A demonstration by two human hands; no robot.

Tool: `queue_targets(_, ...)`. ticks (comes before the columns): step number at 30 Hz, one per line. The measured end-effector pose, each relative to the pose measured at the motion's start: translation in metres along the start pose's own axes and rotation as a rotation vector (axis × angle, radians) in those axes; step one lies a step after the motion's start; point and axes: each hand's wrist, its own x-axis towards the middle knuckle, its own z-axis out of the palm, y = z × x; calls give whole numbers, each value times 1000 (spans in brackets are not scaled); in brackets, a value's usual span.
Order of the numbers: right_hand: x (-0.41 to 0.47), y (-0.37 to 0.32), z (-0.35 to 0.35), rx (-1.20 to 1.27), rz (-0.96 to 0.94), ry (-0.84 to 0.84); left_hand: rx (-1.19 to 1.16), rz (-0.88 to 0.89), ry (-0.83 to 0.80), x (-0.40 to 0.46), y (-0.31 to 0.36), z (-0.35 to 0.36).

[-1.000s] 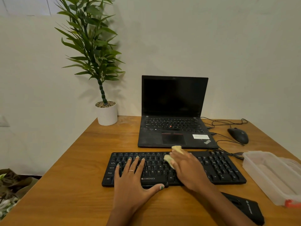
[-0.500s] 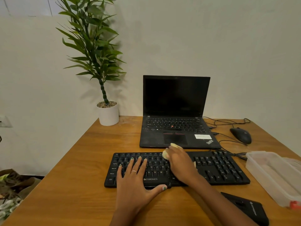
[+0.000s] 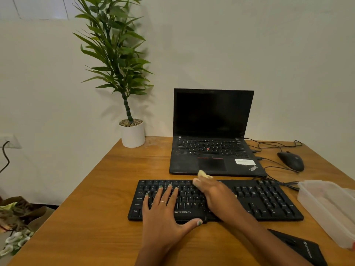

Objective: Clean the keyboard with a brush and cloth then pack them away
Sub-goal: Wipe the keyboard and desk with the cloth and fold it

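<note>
Since a second ago, my right hand [image 3: 217, 194] has carried the cloth [image 3: 204, 174] from the middle rows up to the top row of the keyboard [image 3: 269, 200], near its far edge. Fingers are closed round the pale wad; only a corner shows past the fingertips. My left hand [image 3: 165, 214] stays spread flat on the left-hand keys, gripping nothing, thumb hooked over the near edge to pin the board.

Keyboard lies square on the wooden table [image 3: 99, 189], just in front of the open laptop [image 3: 211, 131], screen dark. No brush that I can pick out. Clear plastic container [image 3: 326, 206] at the right table edge; I judge it the place for packing away. A black case [image 3: 301, 246] lies near my right forearm. Mouse [image 3: 291, 161] and its cable [image 3: 276, 178] lie off to the right; potted plant [image 3: 132, 131] at the far left corner.

Step in hand, as I read it: wiping; right half of the keys likely not yet covered.

Risks:
- stroke overshooting the top row would knock the cloth against the laptop's front lip
- sweeping right could snag the cable beside the keyboard's far corner and tug it
- easing the left palm would let the board skid
</note>
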Motion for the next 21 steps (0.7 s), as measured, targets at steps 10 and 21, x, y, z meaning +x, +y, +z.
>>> queue_targets(10,-32,-41,-1,220,-30,-53,-5,13,1,0,-1,2)
queue_targets(21,-51,-48,-3,104,91,-49,5,21,19,2,-2,2)
